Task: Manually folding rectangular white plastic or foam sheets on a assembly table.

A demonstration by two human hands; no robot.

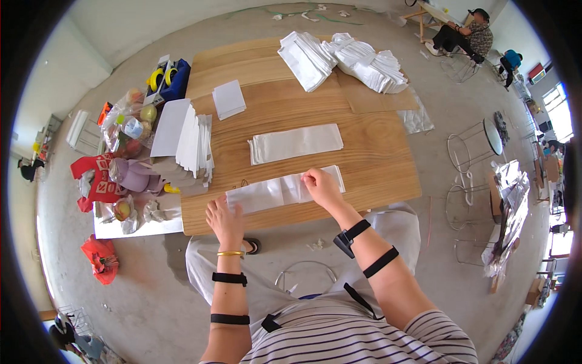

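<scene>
- A long white paper bag (282,192) lies flat along the near edge of the wooden table (376,151), its length running left to right, just in front of the person.
- The right hand (321,187) sits over the bag's right part, thumb and forefinger closed in a pinch on a fold or flap of the paper near its upper edge.
- The left hand (223,219) rests at the bag's left end by the table edge, palm down, fingers lying loosely together; whether they press the paper or only touch it is hard to tell.
- The step in hand looks like folding or creasing the bag: one hand anchors an end while the other works the fold.
- The next move would seem to call for a steady hold at the left end and a clean pull or press along the crease, so that the thin paper does not skew or wrinkle.
- Both forearms come in from the lower edge, bent slightly inward, with black straps on each and a gold bangle on the left wrist.
- Just beyond the bag lies a second flat white bag (296,144), apart from it.
- Further left stands a stack of white paper sheets (188,142); a small white pile (228,99) lies behind.
- At the far edge rest heaps of bundled white bags (342,59).
</scene>
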